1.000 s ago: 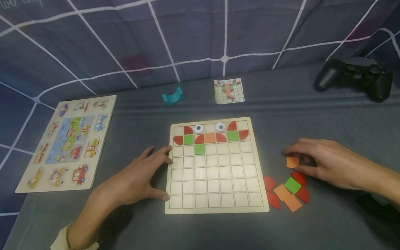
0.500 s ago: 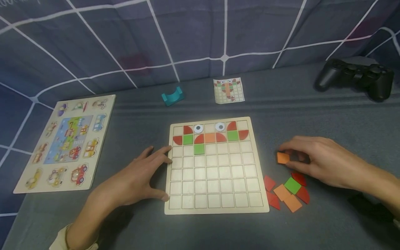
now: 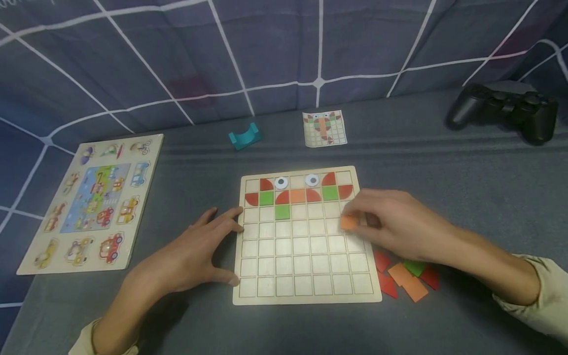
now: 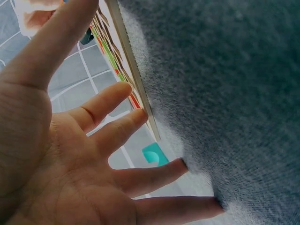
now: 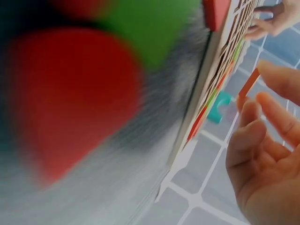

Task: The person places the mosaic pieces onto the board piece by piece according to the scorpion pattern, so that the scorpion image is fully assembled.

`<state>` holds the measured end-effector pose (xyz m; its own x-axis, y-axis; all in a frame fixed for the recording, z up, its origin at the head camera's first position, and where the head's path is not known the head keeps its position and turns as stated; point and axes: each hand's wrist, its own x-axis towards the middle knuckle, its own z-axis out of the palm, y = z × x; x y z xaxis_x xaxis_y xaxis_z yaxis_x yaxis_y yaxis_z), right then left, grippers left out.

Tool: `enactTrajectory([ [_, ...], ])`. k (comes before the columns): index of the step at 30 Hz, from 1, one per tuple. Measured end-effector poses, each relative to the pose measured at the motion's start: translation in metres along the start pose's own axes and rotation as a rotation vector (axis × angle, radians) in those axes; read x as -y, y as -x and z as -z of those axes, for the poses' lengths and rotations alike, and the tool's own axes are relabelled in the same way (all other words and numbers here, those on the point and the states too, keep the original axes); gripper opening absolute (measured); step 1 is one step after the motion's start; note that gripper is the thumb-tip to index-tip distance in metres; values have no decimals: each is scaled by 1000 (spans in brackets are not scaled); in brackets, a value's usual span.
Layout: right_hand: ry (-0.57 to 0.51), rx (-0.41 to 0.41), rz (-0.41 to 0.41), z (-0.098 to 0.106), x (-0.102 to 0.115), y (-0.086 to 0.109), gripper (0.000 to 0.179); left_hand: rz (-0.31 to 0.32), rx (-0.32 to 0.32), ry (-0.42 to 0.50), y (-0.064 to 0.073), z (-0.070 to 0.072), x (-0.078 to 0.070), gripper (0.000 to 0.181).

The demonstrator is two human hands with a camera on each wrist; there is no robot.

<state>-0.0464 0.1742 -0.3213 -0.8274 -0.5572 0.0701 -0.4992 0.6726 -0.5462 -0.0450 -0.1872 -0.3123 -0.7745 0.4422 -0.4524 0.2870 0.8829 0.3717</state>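
Note:
A wooden grid board [image 3: 306, 286] lies in the middle of the table, its upper rows holding red quarter-round, green and orange square pieces and two eye pieces. At its left edge my left hand [image 3: 186, 254] rests with fingers spread, the thumb and two fingertips touching the rim. My right hand [image 3: 395, 222] is over the board's right side and pinches an orange square tile [image 3: 348, 222] between thumb and fingers. In the right wrist view the orange tile [image 5: 249, 83] shows edge-on, held apart from the board. Loose red, green and orange pieces [image 3: 414, 289] lie right of the board, partly hidden by my right arm.
Behind the board lies a small printed pattern card [image 3: 325, 129], with a teal curved block [image 3: 245, 137] to its left. A wooden vehicle puzzle [image 3: 95, 207] lies on the left. A black game controller [image 3: 501, 112] sits at the back right.
My right hand has lifted the orange tile from beside the loose pieces and carried it left over the board. My left hand has stayed at the board's edge.

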Motion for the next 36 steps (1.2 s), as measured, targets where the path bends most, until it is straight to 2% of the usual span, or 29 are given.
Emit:
enactTrajectory([
  [5,43,2,10,-10,14,-23,14,-14,-3,-1,0,0,0,80],
  [11,55,7,41,-19,22,-44,15,-33,-1,5,-2,-1,-1,78],
  [18,56,64,45,-29,31,-63,8,-42,-21,0,1,0,-1,78],
  [28,89,81,41,-35,34,-75,13,-29,-23,-19,1,-1,-1,79],
  [36,114,87,83,-35,33,-75,10,-28,-19,-17,1,-1,0,79],
])
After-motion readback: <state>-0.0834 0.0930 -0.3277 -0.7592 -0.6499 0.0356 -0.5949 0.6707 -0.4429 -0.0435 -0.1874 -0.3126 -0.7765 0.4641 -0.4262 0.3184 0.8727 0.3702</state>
